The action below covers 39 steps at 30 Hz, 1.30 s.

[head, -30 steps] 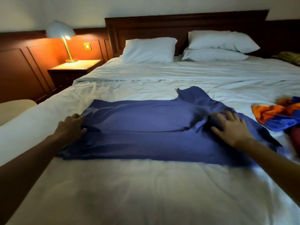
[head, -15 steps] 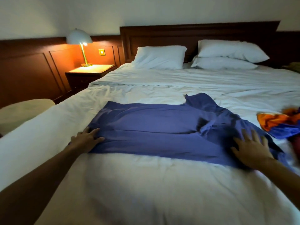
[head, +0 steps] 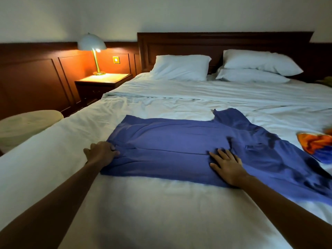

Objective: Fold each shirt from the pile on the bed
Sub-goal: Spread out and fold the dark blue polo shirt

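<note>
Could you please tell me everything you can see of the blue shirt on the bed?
The shirt is plain blue, of thin, soft-looking cloth, lying creased across the white bed, partly folded into a long band. A sleeve juts out on the far side; the right part is bunched. The left hand grips its left edge; the right hand presses flat on it, fingers spread.

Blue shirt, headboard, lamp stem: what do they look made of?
The blue shirt looks like thin matte fabric, perhaps cotton: limp, softly creased. The headboard looks like dark wood or veneer, satin finish, with moulded panels. The lamp stem looks like polished brass-toned metal: it glints.
</note>
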Each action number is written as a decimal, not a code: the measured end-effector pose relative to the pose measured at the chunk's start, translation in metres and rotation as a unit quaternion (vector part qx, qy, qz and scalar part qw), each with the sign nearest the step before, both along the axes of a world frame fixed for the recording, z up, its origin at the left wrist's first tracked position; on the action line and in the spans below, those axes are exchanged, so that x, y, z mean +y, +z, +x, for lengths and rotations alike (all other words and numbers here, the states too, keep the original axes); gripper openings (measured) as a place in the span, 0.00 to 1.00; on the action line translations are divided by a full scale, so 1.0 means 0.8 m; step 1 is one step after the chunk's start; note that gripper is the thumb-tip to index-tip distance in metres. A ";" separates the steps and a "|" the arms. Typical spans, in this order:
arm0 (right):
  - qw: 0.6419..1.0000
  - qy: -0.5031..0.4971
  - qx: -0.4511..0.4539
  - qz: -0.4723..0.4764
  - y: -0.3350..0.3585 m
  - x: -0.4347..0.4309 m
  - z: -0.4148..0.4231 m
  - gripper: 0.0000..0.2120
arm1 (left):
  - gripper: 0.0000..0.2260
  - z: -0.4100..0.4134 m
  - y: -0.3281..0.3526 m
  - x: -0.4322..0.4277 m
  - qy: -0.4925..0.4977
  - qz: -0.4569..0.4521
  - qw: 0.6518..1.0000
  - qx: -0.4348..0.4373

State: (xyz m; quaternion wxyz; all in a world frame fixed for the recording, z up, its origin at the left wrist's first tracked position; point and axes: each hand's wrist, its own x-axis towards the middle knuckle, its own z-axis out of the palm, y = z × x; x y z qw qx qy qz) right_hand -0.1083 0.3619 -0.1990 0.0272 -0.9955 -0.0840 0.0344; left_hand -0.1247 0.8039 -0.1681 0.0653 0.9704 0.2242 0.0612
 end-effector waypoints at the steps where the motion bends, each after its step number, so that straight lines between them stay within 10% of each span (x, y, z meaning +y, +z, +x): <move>1: 1.000 -0.003 0.000 -0.002 -0.004 0.001 0.005 0.28 | 0.17 0.004 0.001 0.000 -0.010 -0.005 1.000 -0.020; 4: 0.999 -0.016 -0.033 0.006 -0.014 -0.001 0.020 0.37 | 0.13 0.016 0.005 0.007 -0.035 -0.126 0.984 -0.120; 7: 0.990 -0.021 -0.140 0.025 -0.020 -0.008 0.036 0.18 | 0.13 0.025 0.011 0.016 -0.047 -0.194 0.967 -0.157; 12: 0.988 -0.027 -0.150 0.021 -0.009 -0.012 0.050 0.12 | 0.28 0.023 0.012 0.020 -0.073 -0.402 0.913 0.015; 16: 0.991 -0.026 -0.131 0.008 -0.011 -0.011 0.053 0.10 | 0.19 0.021 0.016 0.032 -0.112 -0.290 0.939 0.145; 25: 0.978 -0.012 -0.204 0.033 0.021 -0.082 0.002 0.20 | 0.26 0.017 -0.001 -0.013 -0.111 0.058 0.992 -0.019; 28: 0.980 -0.075 -0.182 0.024 0.032 -0.136 -0.017 0.22 | 0.25 0.013 0.000 -0.095 -0.216 0.013 0.973 -0.079; 34: 0.982 -0.177 -0.069 -0.017 0.029 -0.229 -0.049 0.29 | 0.42 0.011 -0.036 -0.299 -0.408 -0.069 0.908 0.072; 39: 0.972 -0.196 -0.080 0.101 0.012 -0.268 -0.045 0.13 | 0.42 0.030 -0.052 -0.433 -0.380 -0.100 0.918 0.056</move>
